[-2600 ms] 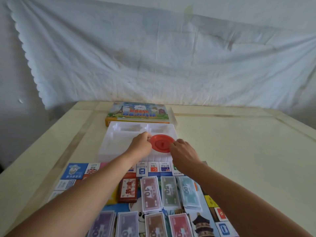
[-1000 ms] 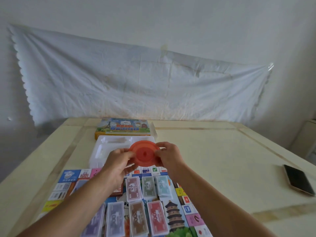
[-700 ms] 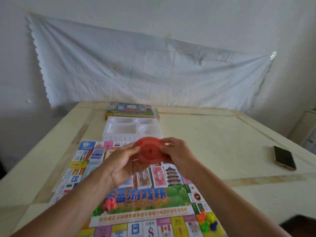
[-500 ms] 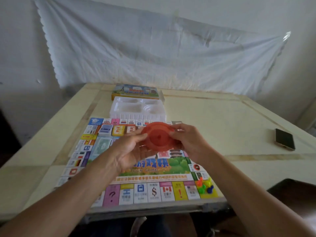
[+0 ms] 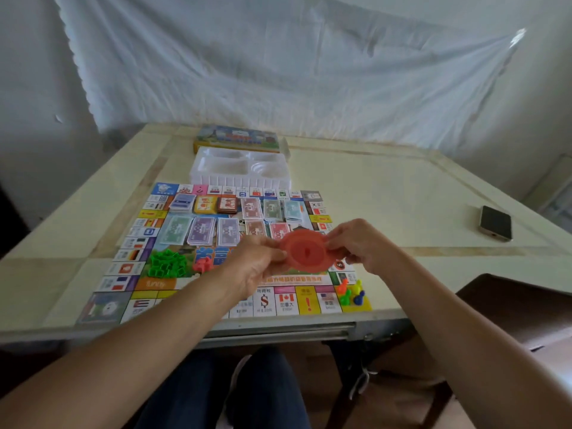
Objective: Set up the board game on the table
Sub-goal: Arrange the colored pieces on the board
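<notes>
My left hand (image 5: 257, 264) and right hand (image 5: 362, 246) pinch red disc (image 5: 306, 250) by opposite edges, in air above near-right part of game board (image 5: 266, 301). Board flat on surface (image 5: 387, 196). Banknote stacks (image 5: 201, 230) in rows on board, green houses (image 5: 168, 263) heaped left, coloured pawns (image 5: 351, 294) at near-right corner. White tray (image 5: 241, 178) just beyond board; phone (image 5: 495, 222) far right.

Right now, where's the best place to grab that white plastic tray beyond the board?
Take the white tray by its short end walls, coming from left and right: the board crowds its near side and the box its far side, leaving both ends free.
</notes>
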A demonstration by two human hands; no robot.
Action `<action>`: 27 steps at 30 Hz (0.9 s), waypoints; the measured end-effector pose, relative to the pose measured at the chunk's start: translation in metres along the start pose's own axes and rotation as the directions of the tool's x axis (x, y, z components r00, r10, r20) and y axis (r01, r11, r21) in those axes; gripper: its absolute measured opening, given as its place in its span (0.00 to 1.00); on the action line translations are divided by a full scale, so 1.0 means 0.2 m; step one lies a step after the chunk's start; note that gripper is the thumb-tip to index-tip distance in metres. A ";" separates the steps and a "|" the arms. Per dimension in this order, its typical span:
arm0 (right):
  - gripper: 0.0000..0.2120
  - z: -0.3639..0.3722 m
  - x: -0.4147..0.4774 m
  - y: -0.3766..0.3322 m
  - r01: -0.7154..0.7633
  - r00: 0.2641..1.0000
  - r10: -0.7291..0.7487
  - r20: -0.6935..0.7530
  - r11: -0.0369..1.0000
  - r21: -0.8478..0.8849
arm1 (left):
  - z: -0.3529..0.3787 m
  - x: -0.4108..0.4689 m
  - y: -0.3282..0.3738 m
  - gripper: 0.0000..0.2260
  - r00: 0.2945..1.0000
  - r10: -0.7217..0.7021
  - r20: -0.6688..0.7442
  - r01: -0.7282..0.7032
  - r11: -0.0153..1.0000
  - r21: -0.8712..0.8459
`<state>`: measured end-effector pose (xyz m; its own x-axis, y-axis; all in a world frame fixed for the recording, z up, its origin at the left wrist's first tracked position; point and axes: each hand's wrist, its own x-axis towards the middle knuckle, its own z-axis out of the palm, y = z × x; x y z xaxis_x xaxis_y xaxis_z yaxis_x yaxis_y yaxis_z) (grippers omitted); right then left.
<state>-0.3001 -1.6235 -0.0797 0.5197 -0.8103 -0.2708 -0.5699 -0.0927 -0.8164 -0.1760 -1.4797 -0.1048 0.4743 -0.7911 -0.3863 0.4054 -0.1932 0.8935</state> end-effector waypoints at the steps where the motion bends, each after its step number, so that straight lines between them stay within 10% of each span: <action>1: 0.04 0.00 0.01 0.03 -0.020 1.000 0.021 0.013 0.999 -0.035 | 0.01 0.01 -0.03 0.09 1.000 -0.008 -0.009 0.009 0.999 0.035; 12: 0.05 0.01 0.08 0.16 -0.037 0.998 0.043 0.045 0.992 -0.124 | 0.06 0.12 -0.12 0.09 0.992 0.106 -0.072 -0.066 0.905 0.420; 27: 0.02 0.05 0.10 0.12 -0.097 0.995 0.097 -0.005 0.990 -0.104 | 0.03 0.18 -0.10 0.10 0.984 0.154 -0.091 -0.098 0.891 0.444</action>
<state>-0.2976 -1.6369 -0.1105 0.4589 -0.8183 -0.3461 -0.6807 -0.0735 -0.7288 -0.1721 -1.5069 -0.1354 0.6006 -0.7550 -0.2631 -0.0324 -0.3518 0.9355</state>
